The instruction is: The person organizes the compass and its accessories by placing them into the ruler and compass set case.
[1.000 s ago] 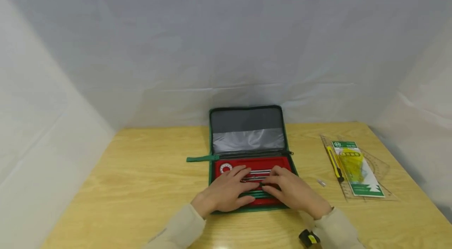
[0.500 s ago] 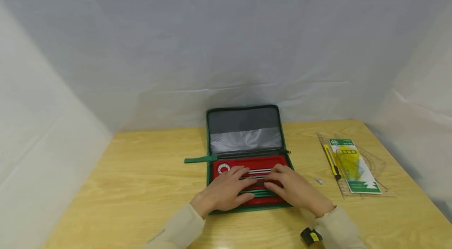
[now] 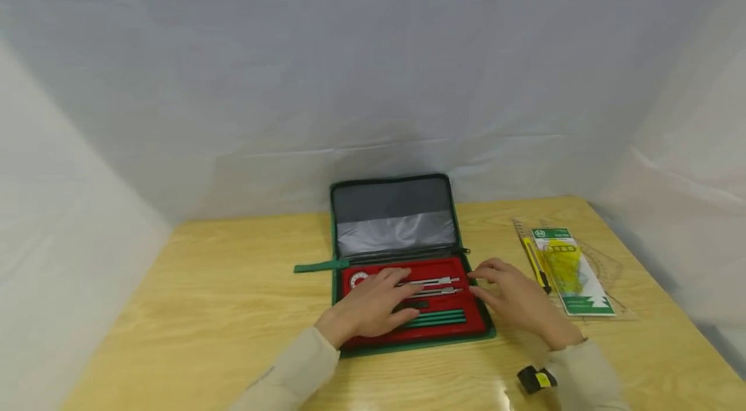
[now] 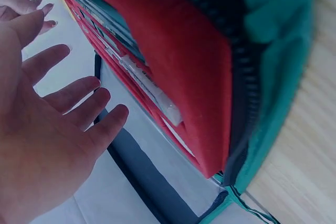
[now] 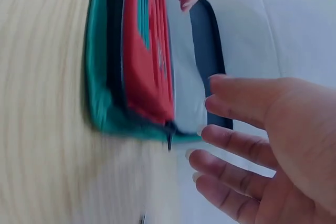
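Drawing case, one: green fabric with black zip, lid raised, at the middle of the pale wooden table [image 3: 245,281], near the white sheet backdrop [image 3: 373,74]; case point on the grey lining of the zipped green fabric case [image 3: 396,199]. A flat green strap [image 3: 315,266] ran out from its left side.

Contents: rectangular red tray [image 3: 474,314] bearing two slim silver metal compasses [image 3: 445,281], green pencils [image 3: 443,317] side by side nearest the front, and a round white ring [image 3: 358,279] at upper left.

Hands, two. Left hand [image 3: 373,306]: above the tray's left part, fingers extended and spread, gripping nothing; contact with the contents could not be told. Right hand [image 3: 515,294]: just beside the case's right edge, fingers apart and gently bent, holding nothing.

At right: yellow-and-black utility knife [image 3: 537,264], green-and-white packaged card [image 3: 588,283], clear plastic set squares [image 3: 606,265] beneath.
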Motion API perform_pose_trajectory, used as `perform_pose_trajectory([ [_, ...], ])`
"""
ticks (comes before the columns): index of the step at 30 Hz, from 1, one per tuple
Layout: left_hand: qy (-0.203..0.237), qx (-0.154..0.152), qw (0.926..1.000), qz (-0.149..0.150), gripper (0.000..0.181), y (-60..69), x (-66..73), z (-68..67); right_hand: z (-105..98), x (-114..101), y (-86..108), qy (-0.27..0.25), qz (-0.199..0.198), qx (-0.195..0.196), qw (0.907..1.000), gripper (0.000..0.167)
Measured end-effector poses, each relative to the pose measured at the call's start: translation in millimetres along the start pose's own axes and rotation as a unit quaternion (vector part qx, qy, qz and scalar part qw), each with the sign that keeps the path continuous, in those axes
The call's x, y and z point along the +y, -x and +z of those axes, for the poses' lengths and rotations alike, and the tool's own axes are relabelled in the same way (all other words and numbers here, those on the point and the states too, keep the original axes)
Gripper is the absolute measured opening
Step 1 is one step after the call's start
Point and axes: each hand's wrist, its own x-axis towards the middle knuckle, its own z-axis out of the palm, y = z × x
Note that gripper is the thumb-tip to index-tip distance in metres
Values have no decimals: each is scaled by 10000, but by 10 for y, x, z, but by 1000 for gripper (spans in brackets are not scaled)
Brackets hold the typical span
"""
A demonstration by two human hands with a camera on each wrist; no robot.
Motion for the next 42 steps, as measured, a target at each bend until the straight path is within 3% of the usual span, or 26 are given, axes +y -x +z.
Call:
perform_pose_trajectory([
  [5,51,5,10000,15,50,-29,-8,4,-23,133,78,-19,197,67,9998,29],
  [13,-45,22,9999,100,50,-80,14,23,-77,198,170,-245,1455,-515,9877,37],
  [16,-32,7,9999,146,50,-96,22,45,-85,190,187,-261,1696,-742,9824,40],
  [26,-75,66,9997,228,47,-115,49,68,-53,206,239,-581,2196,-801,9706,19],
  [34,-130,32,9996,266,45,-126,48,60,-38,182,243,-514,2109,-516,9748,21],
  [39,-94,71,9996,254,43,-129,37,45,-51,69,179,-166,1501,15,9885,16],
  [42,-71,66,9997,233,43,-125,33,42,-41,-2,121,-24,1090,76,9940,11],
])
